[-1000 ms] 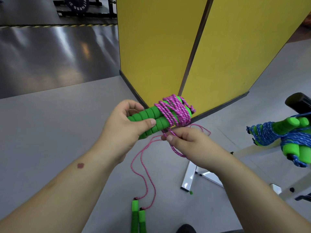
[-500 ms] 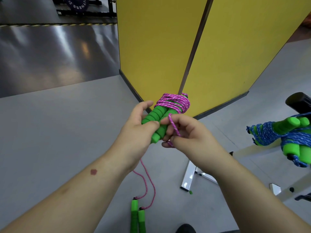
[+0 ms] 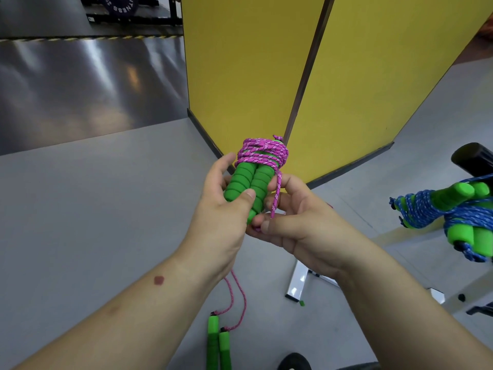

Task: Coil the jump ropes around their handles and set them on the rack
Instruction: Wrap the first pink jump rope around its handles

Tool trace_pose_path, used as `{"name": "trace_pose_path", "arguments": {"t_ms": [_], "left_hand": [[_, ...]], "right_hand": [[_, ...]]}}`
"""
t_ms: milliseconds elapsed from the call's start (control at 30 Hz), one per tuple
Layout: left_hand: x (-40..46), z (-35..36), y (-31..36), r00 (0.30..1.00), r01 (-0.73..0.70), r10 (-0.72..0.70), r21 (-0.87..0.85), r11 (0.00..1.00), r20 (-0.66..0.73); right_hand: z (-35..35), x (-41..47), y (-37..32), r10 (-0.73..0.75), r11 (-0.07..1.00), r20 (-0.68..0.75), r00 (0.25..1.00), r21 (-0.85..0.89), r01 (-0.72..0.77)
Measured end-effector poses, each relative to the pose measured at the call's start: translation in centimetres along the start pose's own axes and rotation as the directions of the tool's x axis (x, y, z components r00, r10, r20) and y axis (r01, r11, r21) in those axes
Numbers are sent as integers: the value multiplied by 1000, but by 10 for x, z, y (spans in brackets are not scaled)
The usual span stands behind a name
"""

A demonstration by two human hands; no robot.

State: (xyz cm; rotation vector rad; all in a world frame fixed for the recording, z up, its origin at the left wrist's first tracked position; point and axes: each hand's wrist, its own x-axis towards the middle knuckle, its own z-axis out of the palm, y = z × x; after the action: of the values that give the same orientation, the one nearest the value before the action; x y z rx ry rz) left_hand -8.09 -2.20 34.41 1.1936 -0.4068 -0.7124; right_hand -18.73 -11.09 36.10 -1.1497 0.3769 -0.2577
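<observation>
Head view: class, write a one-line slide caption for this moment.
Left hand grips the green handles while right hand pinches the pink rope, its coil nearly finished.

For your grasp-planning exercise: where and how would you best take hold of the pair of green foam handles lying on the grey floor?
Probably grip the pair of green foam handles around their ridged middles, coming from above, fingers closing across both. They lie side by side, so one grip may take both, clear of the pink cord at their far ends.

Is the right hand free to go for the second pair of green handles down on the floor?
Probably not yet. The right hand pinches the pink rope's tail beside the held handles, so it must let go first. Floor handles lie unobstructed below.
</observation>
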Motion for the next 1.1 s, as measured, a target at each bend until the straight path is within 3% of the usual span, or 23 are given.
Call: {"name": "trace_pose_path", "arguments": {"t_ms": [100,267,433,633,767,900,1100], "left_hand": [[0,4,0,1000,1,-2,-28,1000,-22],[2,0,4,983,172,-181,-235,957,-18],[1,2,4,978,195,-208,-239,951,-30],[2,1,1,983,163,-177,-218,962,-49],[5,0,-2,991,125,-128,-82,989,-32],[8,-8,-7,993,119,-121,109,987,14],[9,-14,-6,990,36,-92,433,901,109]], "right_hand": [[4,-1,1,36,999,20,999,34,-37],[4,-2,-1,85,996,13,996,17,-85],[5,-3,-1,87,996,28,996,32,-88],[9,-2,-5,40,980,43,998,191,-47],[9,-1,-11,-21,973,-2,1000,232,21],[0,2,-16,-68,974,-153,986,205,99],[-20,4,-20,-163,982,-312,936,41,184]]}}
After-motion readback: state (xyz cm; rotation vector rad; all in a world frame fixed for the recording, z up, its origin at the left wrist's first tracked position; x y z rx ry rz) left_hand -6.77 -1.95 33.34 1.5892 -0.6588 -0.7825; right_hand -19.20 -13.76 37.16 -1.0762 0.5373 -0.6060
